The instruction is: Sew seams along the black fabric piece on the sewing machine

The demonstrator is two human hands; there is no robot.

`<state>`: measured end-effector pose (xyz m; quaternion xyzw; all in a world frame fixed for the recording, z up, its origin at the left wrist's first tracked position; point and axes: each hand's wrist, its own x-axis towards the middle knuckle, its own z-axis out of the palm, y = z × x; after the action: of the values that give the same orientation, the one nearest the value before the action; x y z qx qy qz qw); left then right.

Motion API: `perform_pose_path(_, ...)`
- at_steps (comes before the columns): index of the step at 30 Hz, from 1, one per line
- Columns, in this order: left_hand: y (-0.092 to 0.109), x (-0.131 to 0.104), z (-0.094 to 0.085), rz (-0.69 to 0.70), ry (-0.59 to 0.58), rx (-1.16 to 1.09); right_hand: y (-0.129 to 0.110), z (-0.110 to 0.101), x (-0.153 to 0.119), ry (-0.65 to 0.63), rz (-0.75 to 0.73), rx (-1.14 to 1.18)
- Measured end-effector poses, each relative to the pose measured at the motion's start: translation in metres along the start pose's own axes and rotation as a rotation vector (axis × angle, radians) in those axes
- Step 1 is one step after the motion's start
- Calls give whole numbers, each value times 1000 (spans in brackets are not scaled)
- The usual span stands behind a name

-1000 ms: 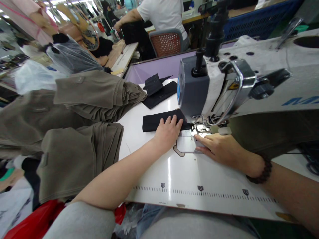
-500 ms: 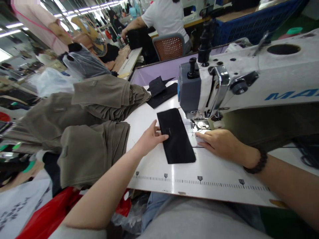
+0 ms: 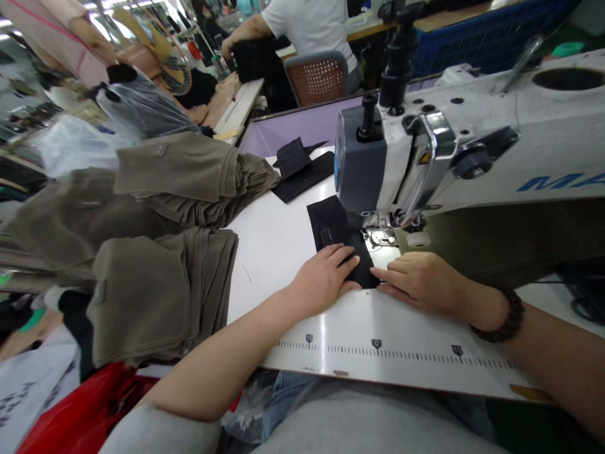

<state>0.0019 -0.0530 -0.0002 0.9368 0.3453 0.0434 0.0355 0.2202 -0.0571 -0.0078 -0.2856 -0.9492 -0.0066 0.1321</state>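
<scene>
A black fabric piece (image 3: 326, 217) lies on the white sewing table (image 3: 269, 252), its right edge close to the presser foot (image 3: 382, 238) of the sewing machine (image 3: 362, 161). My left hand (image 3: 324, 280) rests flat on the lower part of the fabric with its fingers spread. At the fabric's lower right edge, my right hand (image 3: 420, 280) touches down with its index finger stretched out; its other fingers are partly bent. A dark beaded bracelet (image 3: 508, 318) circles my right wrist. A small stitched rectangle shows on the fabric above my left fingers.
Stacks of brown-grey fabric (image 3: 142, 290) cover the left side. Other black pieces (image 3: 302, 167) lie behind, left of the machine head. Beyond the table are a chair (image 3: 317, 79), a seated person in white (image 3: 307, 28) and a blue crate (image 3: 472, 41).
My left hand has moved right, from the fabric's left edge onto its lower part. The black piece has shifted right against the presser foot area. The camera view has shifted slightly.
</scene>
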Motion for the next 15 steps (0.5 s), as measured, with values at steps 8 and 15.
perform_pose_path(8,-25,20,2,53,32,-50,3,4,5,3,152,-72)
perform_pose_path(15,-34,23,2,112,15,-48,3,6,5,-2,167,-99)
